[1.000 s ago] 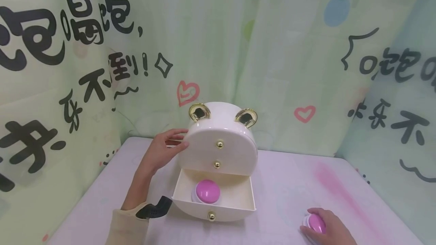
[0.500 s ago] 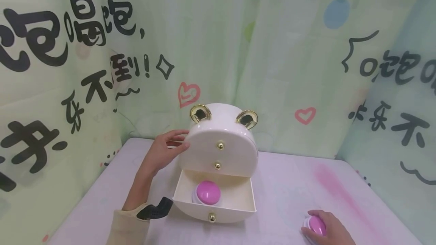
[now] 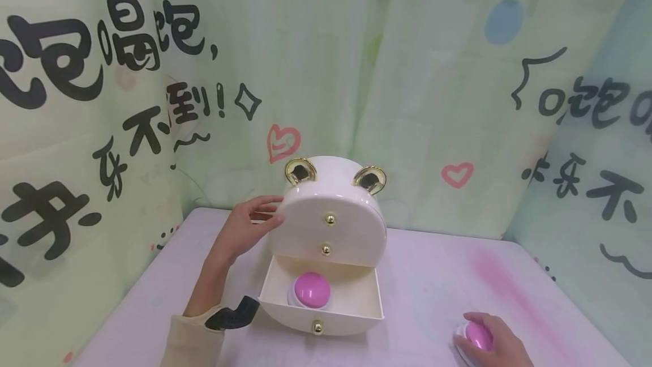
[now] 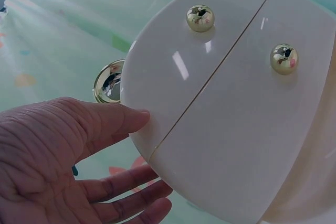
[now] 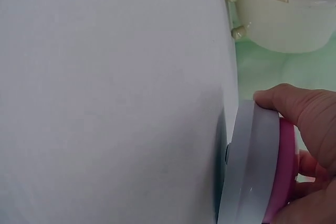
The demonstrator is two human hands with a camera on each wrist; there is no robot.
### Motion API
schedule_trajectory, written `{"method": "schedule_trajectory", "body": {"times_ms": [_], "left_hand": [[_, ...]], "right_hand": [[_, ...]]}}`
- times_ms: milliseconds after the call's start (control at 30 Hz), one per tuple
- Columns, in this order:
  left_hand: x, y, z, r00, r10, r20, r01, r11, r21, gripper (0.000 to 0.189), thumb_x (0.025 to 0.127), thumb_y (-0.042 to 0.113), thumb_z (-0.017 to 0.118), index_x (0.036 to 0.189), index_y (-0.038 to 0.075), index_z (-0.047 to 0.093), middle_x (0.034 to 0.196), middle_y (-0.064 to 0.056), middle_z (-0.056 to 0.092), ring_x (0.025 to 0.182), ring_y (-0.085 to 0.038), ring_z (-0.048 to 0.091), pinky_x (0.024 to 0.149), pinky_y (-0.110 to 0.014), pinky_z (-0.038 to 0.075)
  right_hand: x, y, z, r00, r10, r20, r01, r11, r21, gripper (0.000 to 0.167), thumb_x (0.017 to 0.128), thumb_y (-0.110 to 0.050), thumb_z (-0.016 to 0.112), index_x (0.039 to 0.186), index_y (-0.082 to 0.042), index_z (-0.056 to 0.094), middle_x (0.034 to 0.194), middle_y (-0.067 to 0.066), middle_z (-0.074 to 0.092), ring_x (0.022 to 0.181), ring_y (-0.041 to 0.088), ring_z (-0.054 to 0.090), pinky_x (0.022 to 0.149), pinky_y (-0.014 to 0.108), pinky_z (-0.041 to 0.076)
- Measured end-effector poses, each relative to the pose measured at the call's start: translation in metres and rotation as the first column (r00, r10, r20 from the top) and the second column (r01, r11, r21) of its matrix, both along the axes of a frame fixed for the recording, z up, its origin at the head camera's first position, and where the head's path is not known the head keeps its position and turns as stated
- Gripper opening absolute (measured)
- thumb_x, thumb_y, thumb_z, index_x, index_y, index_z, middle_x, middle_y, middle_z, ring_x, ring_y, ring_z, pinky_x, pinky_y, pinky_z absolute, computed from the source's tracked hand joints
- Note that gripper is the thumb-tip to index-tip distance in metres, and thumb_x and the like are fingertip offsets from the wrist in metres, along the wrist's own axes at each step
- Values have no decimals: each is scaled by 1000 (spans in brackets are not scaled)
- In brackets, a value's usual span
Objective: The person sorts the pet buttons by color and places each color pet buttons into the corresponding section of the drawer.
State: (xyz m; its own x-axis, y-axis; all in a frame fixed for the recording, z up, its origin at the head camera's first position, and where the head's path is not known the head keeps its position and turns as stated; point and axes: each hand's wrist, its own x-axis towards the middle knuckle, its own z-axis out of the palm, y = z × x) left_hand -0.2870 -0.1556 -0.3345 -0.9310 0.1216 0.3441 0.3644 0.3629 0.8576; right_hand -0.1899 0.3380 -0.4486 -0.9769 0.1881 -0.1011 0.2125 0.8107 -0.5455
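A white storage box (image 3: 305,225) with gold knobs and gold-rimmed ears stands on the table, its bottom drawer (image 3: 351,293) pulled out. Inside that drawer sits a round push button (image 3: 313,290), white with a pink domed top. My left hand (image 3: 247,225) touches the box's left side, thumb on the front face and the other fingers loosely spread along the curved edge. At the lower right, my right hand (image 3: 496,344) grips a second pink-and-white push button (image 5: 257,161) by its rim. Whether its base touches the table cannot be told.
The pale table (image 3: 423,293) has a pink smear (image 3: 509,293) on its right side. A printed light-green curtain (image 3: 407,101) encloses the back and both sides. Two upper drawers of the box, each with a gold knob (image 4: 200,18), are closed.
The view has shifted slightly. My right hand and its push button have moved a little to the right. My left hand stays at the box's side.
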Motion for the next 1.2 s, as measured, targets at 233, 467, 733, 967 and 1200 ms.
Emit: {"method": "schedule_trajectory", "body": {"times_ms": [233, 467, 733, 967, 1200], "left_hand": [[0, 0, -1, 1000, 4, -1, -4, 1000, 1, 46, 95, 21, 74, 139, 9, 63, 131, -23, 66, 115, -37, 65, 94, -52, 55], [-2, 1, 0, 1000, 4, -1, -4, 1000, 0, 46, 95, 20, 74, 139, 10, 63, 131, -22, 66, 115, -37, 65, 95, -52, 55], [-4, 1, 0, 1000, 3, 1, -3, 1000, -5, 46, 95, 19, 74, 139, 10, 63, 131, -22, 66, 115, -37, 65, 95, -52, 55], [-2, 0, 0, 1000, 0, -4, 0, 1000, 0, 46, 96, 21, 73, 138, 8, 63, 130, -23, 66, 115, -37, 65, 94, -52, 55], [-1, 0, 0, 1000, -4, -13, 4, 1000, 3, 45, 95, 19, 73, 138, 8, 63, 130, -23, 67, 114, -37, 66, 94, -51, 56]], "right_hand": [[1, -9, 4, 992, 52, -119, -50, 999, 20, 80, 85, -54, 79, 139, -1, 55, 138, 28, 55, 125, 47, 53, 97, 58, 51], [4, -20, 12, 963, 94, -254, -78, 994, 71, 65, 85, -44, 82, 132, -4, 62, 133, 22, 61, 121, 40, 58, 89, 39, 54], [6, -34, 24, 977, 67, -202, -71, 997, -13, 70, 87, -47, 80, 137, -5, 58, 139, 22, 56, 124, 40, 55, 87, 35, 55], [13, -44, 24, 922, 111, -371, -104, 994, 39, 57, 84, -40, 84, 128, -10, 66, 127, 13, 64, 107, 7, 57, 76, 21, 53], [15, -53, 32, 943, 103, -316, -109, 994, 0, 63, 85, -43, 83, 133, -9, 62, 132, 15, 61, 114, 26, 59, 77, 24, 54]]}}
